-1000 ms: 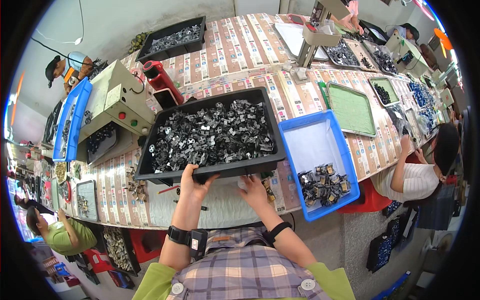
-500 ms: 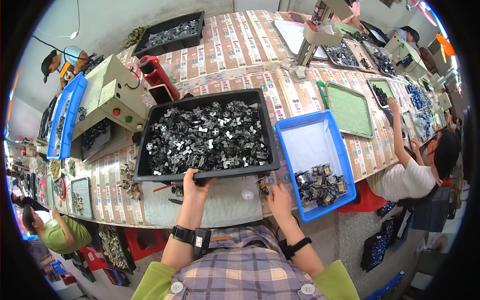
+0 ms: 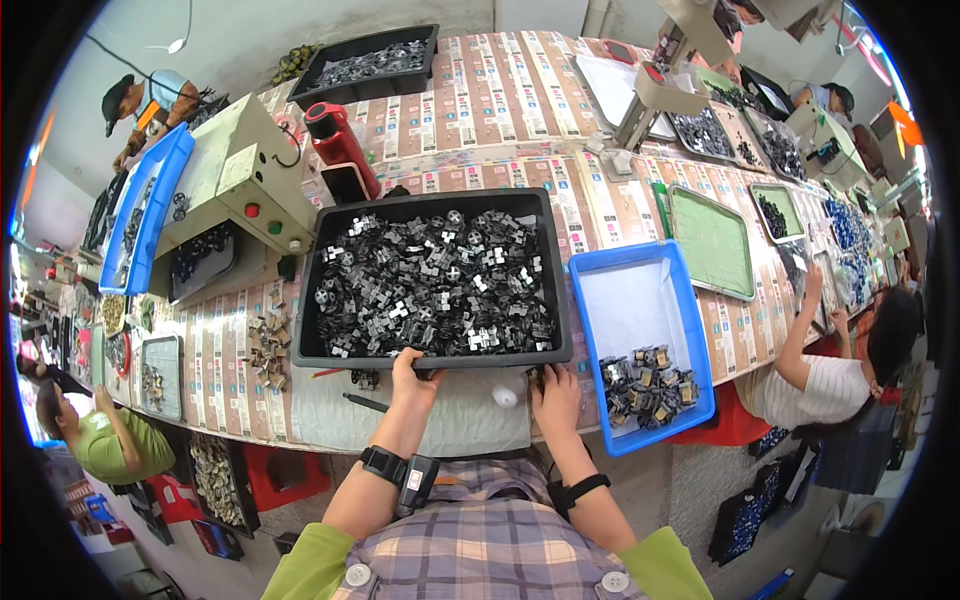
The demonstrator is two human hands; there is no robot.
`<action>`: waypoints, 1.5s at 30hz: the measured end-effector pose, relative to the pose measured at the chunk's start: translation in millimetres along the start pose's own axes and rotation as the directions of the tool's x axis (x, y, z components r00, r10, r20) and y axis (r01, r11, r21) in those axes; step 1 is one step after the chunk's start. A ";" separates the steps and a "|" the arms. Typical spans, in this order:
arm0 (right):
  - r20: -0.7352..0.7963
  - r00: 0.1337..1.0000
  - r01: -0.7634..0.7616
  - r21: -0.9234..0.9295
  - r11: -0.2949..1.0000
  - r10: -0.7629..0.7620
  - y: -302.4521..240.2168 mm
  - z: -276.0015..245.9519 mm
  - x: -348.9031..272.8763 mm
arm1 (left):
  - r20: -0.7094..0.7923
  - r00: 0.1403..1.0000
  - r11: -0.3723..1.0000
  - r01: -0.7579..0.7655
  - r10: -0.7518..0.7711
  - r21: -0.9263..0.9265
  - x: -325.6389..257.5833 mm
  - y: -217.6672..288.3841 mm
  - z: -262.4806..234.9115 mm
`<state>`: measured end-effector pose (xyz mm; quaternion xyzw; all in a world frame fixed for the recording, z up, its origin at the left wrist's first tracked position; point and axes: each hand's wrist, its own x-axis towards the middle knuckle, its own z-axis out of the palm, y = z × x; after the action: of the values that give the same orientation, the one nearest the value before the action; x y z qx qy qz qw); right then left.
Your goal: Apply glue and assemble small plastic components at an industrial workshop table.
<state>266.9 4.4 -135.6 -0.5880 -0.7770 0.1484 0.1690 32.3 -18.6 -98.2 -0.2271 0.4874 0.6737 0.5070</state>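
Hands are placed at the near edge of a patterned table [image 3: 490, 105]: by the left hand [image 3: 408, 388], the near rim of a large black bin [image 3: 480, 360] is gripped just left of its middle; by the right hand [image 3: 557, 402], bent at the fingers, a small dark part [image 3: 536, 379] is reached just outside the bin's near right corner, though whether it is grasped cannot be told. Both hands are faced by the bin, which lies straight ahead and is nearest to the left, touching it. Its long axis is set left to right across the body, its open top turned upward over heaped black parts [image 3: 430, 285]; no front end can be told. Right of the right hand, a blue tray [image 3: 665, 434] is set lengthwise, pointing away from the body.
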 end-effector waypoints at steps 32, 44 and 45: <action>0.197 0.977 -0.103 0.098 0.990 0.082 -28.6 -38.7 9.2 | 0.126 0.907 0.890 0.355 -0.403 0.287 -19.7 35.9 -63.9; 0.264 0.919 -0.394 0.656 0.644 0.293 -33.6 -15.1 -15.8 | 0.399 0.821 -0.061 -0.412 0.409 0.909 3.5 113.1 -134.2; 0.229 0.941 -0.338 0.668 0.663 0.249 -32.2 -8.3 -23.9 | 0.558 0.700 -0.341 -0.444 0.445 0.828 3.0 113.0 -130.2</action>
<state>248.8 -26.8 -116.4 -0.5877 -0.5662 0.4903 0.3061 -95.6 -133.9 -107.3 0.4240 0.8539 0.2312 0.1938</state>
